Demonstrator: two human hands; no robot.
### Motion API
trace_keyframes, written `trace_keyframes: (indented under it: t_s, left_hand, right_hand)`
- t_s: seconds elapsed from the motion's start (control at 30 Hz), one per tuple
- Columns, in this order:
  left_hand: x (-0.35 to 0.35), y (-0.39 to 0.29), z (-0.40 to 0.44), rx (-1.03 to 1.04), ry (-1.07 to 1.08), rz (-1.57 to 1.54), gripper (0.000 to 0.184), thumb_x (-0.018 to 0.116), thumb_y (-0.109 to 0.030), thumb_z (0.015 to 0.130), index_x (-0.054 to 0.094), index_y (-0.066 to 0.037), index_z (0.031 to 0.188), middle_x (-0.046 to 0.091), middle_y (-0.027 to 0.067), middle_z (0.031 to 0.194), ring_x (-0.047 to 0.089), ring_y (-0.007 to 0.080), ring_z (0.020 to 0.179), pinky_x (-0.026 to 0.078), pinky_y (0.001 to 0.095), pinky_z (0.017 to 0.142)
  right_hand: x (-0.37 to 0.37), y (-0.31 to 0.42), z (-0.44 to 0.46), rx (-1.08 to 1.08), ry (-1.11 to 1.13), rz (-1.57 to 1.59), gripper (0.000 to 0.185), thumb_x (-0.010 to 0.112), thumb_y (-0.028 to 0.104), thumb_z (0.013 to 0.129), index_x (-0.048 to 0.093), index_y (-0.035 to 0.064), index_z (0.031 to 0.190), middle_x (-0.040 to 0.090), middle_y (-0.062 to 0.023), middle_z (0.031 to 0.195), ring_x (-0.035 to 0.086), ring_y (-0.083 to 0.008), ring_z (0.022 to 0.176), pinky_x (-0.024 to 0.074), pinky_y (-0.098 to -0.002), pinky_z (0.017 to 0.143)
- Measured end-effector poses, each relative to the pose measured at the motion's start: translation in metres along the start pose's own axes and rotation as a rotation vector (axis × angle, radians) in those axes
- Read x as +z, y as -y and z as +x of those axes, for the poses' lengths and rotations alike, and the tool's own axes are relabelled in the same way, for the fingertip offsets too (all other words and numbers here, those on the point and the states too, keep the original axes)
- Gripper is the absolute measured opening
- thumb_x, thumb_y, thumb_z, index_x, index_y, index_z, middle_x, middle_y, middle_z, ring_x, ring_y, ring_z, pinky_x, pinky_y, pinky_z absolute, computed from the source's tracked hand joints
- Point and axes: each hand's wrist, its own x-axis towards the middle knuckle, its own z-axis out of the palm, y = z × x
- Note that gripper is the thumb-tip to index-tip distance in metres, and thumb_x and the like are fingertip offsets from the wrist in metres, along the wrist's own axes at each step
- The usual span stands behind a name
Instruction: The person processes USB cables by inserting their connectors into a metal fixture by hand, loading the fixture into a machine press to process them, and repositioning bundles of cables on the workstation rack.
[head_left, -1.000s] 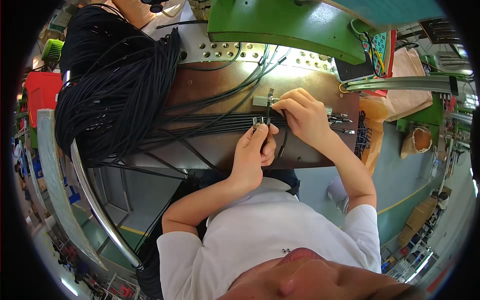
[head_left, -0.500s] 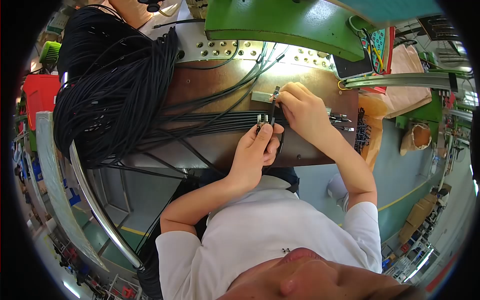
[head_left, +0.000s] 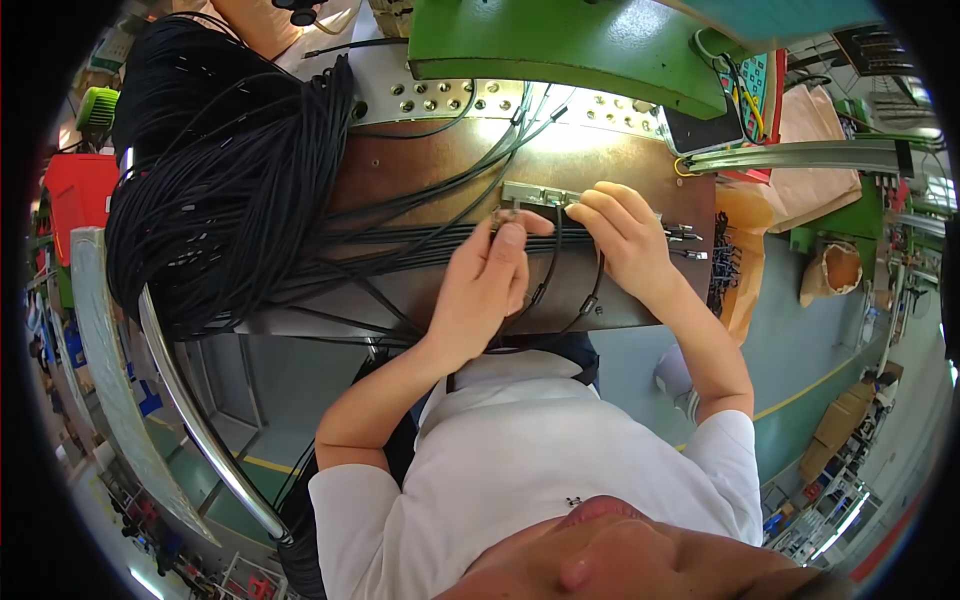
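My left hand (head_left: 485,275) is closed, thumb against fingers, around small metal parts (head_left: 508,214) that show at its fingertips; their exact kind is too small to make out. My right hand (head_left: 628,240) pinches at the right part of a narrow metal fixture (head_left: 520,192) on the bench. A black cable (head_left: 557,250) hangs from that fixture between my hands. Another black cable (head_left: 599,275) comes out under my right fingers, its gripped end hidden by them. Behind my hands, a row of parallel black cables (head_left: 420,240) lies across the brown bench top (head_left: 420,180).
A big bundle of black cables (head_left: 230,190) covers the left of the bench. Above the far side is a green machine body (head_left: 560,55), with a perforated metal plate (head_left: 440,97) below it. At right stand a metal rail (head_left: 800,157) and a paper-lined box (head_left: 740,270) of small black parts.
My left hand has moved slightly left and up. My right hand has come down and right, and the cable it held up now sits at the fixture. A second cable shows under my right hand.
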Motion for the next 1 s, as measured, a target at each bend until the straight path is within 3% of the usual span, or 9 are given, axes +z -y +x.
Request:
trace_keyframes:
  t_s: [0.3, 0.47, 0.6, 0.63, 0.7, 0.77, 0.87, 0.93, 1.0]
  left_hand:
    - [0.009, 0.009, 0.006, -0.197, 0.150, -0.251, 0.022, 0.045, -0.022, 0.100, 0.056, -0.005, 0.106, 0.039, -0.0046, 0.062, 0.026, 0.0044, 0.051, 0.020, 0.0179, 0.046]
    - [0.015, 0.002, 0.008, -0.356, 0.288, -0.238, 0.023, 0.044, -0.022, 0.100, 0.056, -0.004, 0.108, 0.039, -0.0043, 0.062, 0.028, 0.0043, 0.051, 0.022, 0.0181, 0.046]
    - [0.003, -0.027, -0.004, -0.038, 0.380, 0.727, 0.025, 0.042, -0.021, 0.101, 0.055, -0.002, 0.110, 0.039, -0.0038, 0.062, 0.030, 0.0047, 0.053, 0.025, 0.0191, 0.047]
    - [-0.002, -0.017, 0.004, 0.212, 0.198, 0.772, 0.023, 0.043, -0.021, 0.100, 0.055, -0.004, 0.108, 0.041, -0.0036, 0.060, 0.034, 0.0085, 0.051, 0.030, 0.0238, 0.047]
    - [-0.006, -0.018, 0.010, 0.451, 0.014, 0.812, 0.021, 0.044, -0.021, 0.099, 0.055, -0.005, 0.107, 0.043, -0.0034, 0.059, 0.039, 0.0123, 0.050, 0.035, 0.0285, 0.048]
    - [-0.006, -0.039, 0.009, 0.218, -0.015, 0.602, 0.020, 0.044, -0.020, 0.098, 0.055, -0.006, 0.106, 0.043, -0.0029, 0.062, 0.038, 0.0112, 0.054, 0.034, 0.0261, 0.051]
    - [0.008, -0.032, 0.014, 0.107, 0.039, 0.481, 0.021, 0.043, -0.022, 0.099, 0.055, -0.005, 0.103, 0.044, -0.0018, 0.067, 0.038, 0.0097, 0.059, 0.033, 0.0233, 0.054]
    - [0.011, -0.020, 0.019, -0.027, 0.133, 0.251, 0.021, 0.041, -0.018, 0.100, 0.055, -0.003, 0.103, 0.036, -0.0063, 0.063, 0.027, 0.0026, 0.055, 0.019, 0.0170, 0.047]
    - [0.012, -0.018, 0.023, -0.080, 0.163, 0.224, 0.021, 0.041, -0.019, 0.100, 0.054, -0.003, 0.102, 0.036, -0.0061, 0.064, 0.027, 0.0025, 0.055, 0.019, 0.0170, 0.047]
  right_hand:
    - [-0.015, -0.008, 0.022, -0.179, 0.344, -0.143, 0.024, 0.062, 0.013, 0.076, 0.060, 0.0058, 0.098, 0.058, -0.0052, 0.102, 0.056, -0.0230, 0.093, 0.0468, -0.0356, 0.085]
    - [-0.038, 0.009, 0.017, -0.095, 0.124, -0.024, 0.019, 0.064, 0.009, 0.075, 0.059, 0.0046, 0.093, 0.059, -0.0057, 0.103, 0.057, -0.0236, 0.092, 0.0470, -0.0332, 0.083]
    - [-0.025, -0.017, -0.011, 0.258, -0.130, -0.010, 0.020, 0.066, 0.005, 0.073, 0.059, 0.0052, 0.092, 0.060, -0.0025, 0.102, 0.057, -0.0197, 0.084, 0.0449, -0.0312, 0.077]
    - [-0.018, -0.018, -0.016, 0.258, -0.127, -0.008, 0.020, 0.066, 0.005, 0.073, 0.059, 0.0052, 0.092, 0.060, -0.0025, 0.102, 0.057, -0.0197, 0.084, 0.0449, -0.0312, 0.077]
    - [0.000, -0.011, -0.029, 0.388, -0.164, 0.191, 0.018, 0.066, 0.002, 0.074, 0.060, 0.0054, 0.091, 0.061, -0.0022, 0.099, 0.057, -0.0197, 0.082, 0.0449, -0.0308, 0.076]
    - [0.011, -0.007, -0.034, 0.511, -0.213, 0.386, 0.017, 0.066, -0.001, 0.074, 0.061, 0.0055, 0.089, 0.062, -0.0020, 0.097, 0.057, -0.0197, 0.079, 0.0450, -0.0303, 0.075]
    - [0.007, -0.002, -0.033, 0.590, -0.192, 0.403, 0.016, 0.065, 0.000, 0.075, 0.061, 0.0060, 0.089, 0.063, -0.0015, 0.095, 0.057, -0.0195, 0.079, 0.0450, -0.0299, 0.075]
    - [0.005, -0.003, -0.031, 0.657, -0.166, 0.415, 0.014, 0.065, 0.000, 0.076, 0.061, 0.0065, 0.088, 0.064, -0.0011, 0.094, 0.057, -0.0193, 0.080, 0.0450, -0.0295, 0.075]
    - [0.005, -0.004, -0.031, 0.626, -0.158, 0.385, 0.015, 0.065, 0.000, 0.076, 0.061, 0.0066, 0.088, 0.064, -0.0010, 0.095, 0.057, -0.0191, 0.080, 0.0449, -0.0293, 0.075]
